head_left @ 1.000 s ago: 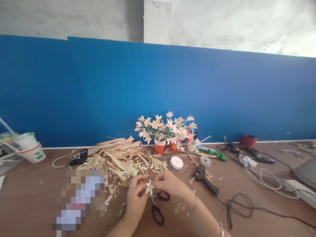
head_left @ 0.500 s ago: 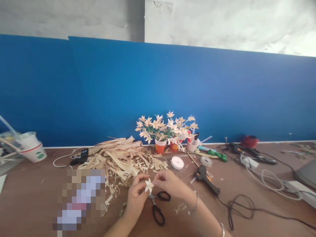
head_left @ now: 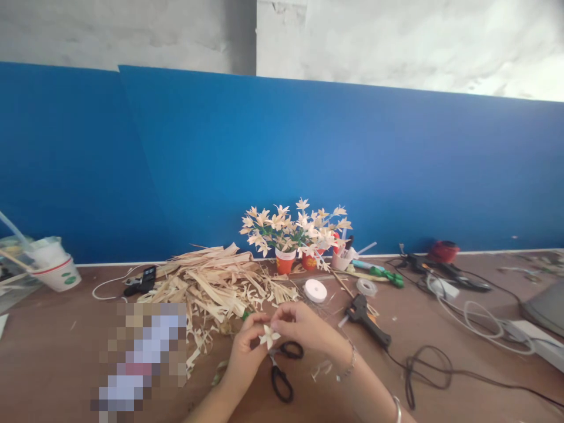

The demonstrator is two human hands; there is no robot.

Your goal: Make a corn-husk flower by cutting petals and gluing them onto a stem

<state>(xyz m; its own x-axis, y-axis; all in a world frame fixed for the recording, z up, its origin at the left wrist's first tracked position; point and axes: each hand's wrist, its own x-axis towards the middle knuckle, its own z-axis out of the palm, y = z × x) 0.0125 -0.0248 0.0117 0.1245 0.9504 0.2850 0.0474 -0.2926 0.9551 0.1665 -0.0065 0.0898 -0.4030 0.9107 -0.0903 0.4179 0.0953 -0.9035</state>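
Observation:
A small pale star-shaped flower is between my two hands near the front of the table. My left hand pinches it from the left, thumb at its lower edge. From the right, my right hand has thumb and fingers pinched together at the flower's upper right petals. Black-handled scissors lie on the table just below and right of the flower, their blades partly hidden by my left hand. Behind my hands spreads a heap of dry, pale husk strips.
Cups with pale flowers stand at the back. A white tape roll, clear tape roll and glue gun lie right of centre. Cables cross the right side. A white cup stands far left.
The flower has turned and tilted between my fingers. My right fingers have moved slightly left, closer to it. A bit of green now shows behind my left fingers.

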